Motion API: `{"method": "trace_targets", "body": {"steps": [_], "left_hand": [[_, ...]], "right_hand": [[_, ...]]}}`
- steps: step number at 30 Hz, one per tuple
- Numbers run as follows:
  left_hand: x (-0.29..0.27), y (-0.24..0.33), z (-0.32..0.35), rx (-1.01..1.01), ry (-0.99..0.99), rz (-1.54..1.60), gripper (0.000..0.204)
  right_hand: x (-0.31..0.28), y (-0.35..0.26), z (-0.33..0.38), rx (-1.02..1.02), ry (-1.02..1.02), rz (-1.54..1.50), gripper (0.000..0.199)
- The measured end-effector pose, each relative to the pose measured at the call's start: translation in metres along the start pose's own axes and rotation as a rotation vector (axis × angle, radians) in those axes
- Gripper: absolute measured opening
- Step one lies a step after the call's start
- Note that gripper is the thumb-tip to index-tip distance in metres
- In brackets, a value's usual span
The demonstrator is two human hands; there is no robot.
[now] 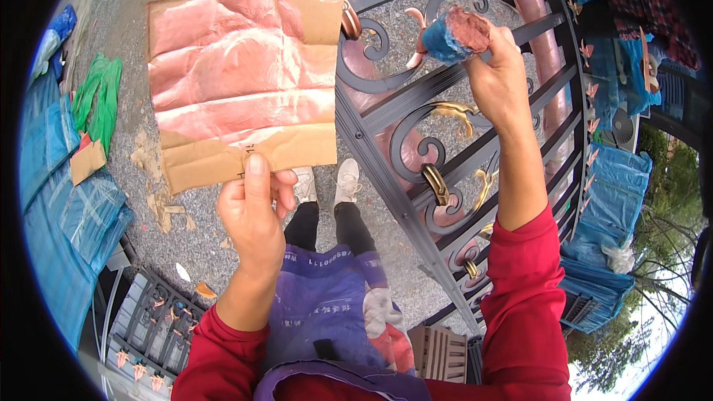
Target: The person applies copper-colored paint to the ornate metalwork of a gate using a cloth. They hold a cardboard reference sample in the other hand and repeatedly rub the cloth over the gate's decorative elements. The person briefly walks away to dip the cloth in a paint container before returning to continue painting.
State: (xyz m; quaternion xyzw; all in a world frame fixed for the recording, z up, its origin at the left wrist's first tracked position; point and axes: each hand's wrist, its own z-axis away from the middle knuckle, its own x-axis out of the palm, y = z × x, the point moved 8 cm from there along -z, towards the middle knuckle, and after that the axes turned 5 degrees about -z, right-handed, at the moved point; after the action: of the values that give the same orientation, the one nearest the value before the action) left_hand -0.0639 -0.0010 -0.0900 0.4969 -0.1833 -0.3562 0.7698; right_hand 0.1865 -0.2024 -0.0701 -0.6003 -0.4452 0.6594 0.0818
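My left hand (256, 197) pinches the bottom edge of a square piece of cardboard (249, 152), thumb in front. Creases cross the cardboard, and shiny pink paint covers most of its face, with brown bare along the bottom and upper right. In my right hand (499, 78) is a wad wrapped in blue plastic (451, 36), its exposed end coated reddish pink. I hold the wad over a dark grey metal gate (369, 145) with scrollwork. Copper-coloured collars (350, 22) and gold leaf ornaments (453, 110) decorate the gate. The cardboard hides part of the ground and gate.
Blue wrapped stacks (67, 215) and a green plastic bag (96, 93) lie on the left. Another ornamental metal panel (152, 319) stands at lower left. Blue-wrapped bundles (609, 186) are at right. A person in a plaid sleeve (661, 7) is at upper right.
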Motion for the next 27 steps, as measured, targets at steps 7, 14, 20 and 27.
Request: {"method": "trace_targets", "body": {"steps": [7,14,20,27], "left_hand": [[-0.004,0.0,0.007,-0.016,0.028,0.044,0.043],[0.039,-0.012,0.028,-0.092,-0.104,-0.001,0.04],[0.093,-0.015,0.058,-0.045,-0.223,-0.152,0.041],[0.117,-0.017,0.078,0.025,-0.214,-0.274,0.038]], "right_hand": [[-0.002,-0.018,0.001,-0.128,0.017,0.266,0.033],[-0.021,-0.008,0.062,0.377,0.043,-0.831,0.028],[-0.01,-0.027,0.121,0.267,0.087,-0.602,0.039],[-0.035,-0.046,0.134,0.048,0.059,-0.234,0.046]]}}
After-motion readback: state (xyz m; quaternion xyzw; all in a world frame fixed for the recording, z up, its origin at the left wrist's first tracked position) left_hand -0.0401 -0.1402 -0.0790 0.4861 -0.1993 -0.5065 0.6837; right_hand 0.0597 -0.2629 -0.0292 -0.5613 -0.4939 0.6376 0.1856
